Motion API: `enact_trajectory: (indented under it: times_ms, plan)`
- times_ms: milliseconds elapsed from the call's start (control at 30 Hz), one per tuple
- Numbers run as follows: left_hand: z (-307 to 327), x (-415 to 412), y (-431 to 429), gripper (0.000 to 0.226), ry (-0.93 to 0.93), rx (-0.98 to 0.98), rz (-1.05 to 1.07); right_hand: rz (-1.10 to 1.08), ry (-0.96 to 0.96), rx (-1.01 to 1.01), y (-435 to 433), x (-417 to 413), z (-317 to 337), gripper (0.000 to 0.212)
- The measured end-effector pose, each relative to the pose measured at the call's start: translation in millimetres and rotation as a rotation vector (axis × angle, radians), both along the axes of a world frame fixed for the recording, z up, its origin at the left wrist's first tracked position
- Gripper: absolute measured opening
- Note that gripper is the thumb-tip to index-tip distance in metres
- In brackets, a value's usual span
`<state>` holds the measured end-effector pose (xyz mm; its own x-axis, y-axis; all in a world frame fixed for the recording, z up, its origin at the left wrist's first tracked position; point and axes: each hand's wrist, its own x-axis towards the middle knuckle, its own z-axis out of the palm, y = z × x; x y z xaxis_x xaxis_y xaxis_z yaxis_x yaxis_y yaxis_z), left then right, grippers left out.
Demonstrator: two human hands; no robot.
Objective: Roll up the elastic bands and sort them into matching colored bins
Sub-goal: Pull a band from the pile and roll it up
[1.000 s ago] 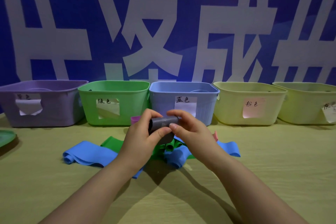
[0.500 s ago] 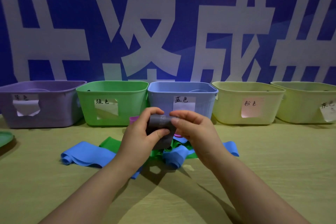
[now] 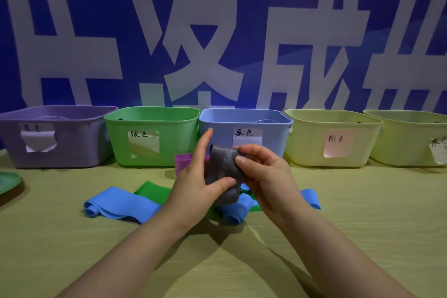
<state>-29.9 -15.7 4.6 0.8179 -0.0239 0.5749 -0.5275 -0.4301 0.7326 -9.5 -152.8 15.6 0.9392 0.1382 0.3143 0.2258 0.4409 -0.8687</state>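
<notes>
- Head view: your left hand and right hand both pinch the grey band, thumbs on its near face. It is held partly rolled above the table, in front of the blue bin.
- The band's loose tail hangs toward the pile below; you cannot tell whether it touches.
- Under your hands lies a tangle: a blue band spreading left, a green band partly beneath it, and a blue end poking out on the right.
- A pink band sits just behind your left hand, in front of the gap between the green and blue bins.
- Five bins line the back edge against the banner, sides almost touching: purple bin, green bin, the blue one, then the pink-labelled bin and the far-right bin, cut off by the frame.
- A green dish sits at the table's left edge, well apart from the pile.
- Bare tabletop shows right of the pile and along the near side around your forearms.
</notes>
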Motion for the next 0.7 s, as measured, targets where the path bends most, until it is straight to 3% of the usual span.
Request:
enact_trajectory:
  times_ms: [100, 233, 467, 700]
  plan:
    - [-0.1, 2.5, 4.1, 0.083, -0.066, -0.01, 0.033, 0.039, 0.012, -0.068, 3.1, 0.1, -3.6, 0.014]
    - [-1.5, 4.1, 4.9, 0.042, -0.118, 0.064, 0.077, -0.065, -0.069, -0.257, 0.4, 0.5, -4.1, 0.012]
    - [-4.3, 7.3, 5.7, 0.028, -0.113, 0.048, 0.116, -0.126, -0.119, -0.397, -0.7, -0.3, -3.5, 0.019]
    - [-2.9, 7.0, 8.5, 0.022, -0.099, 0.016, 0.13, 0.001, -0.062, -0.438, -4.4, 2.5, -4.6, 0.012]
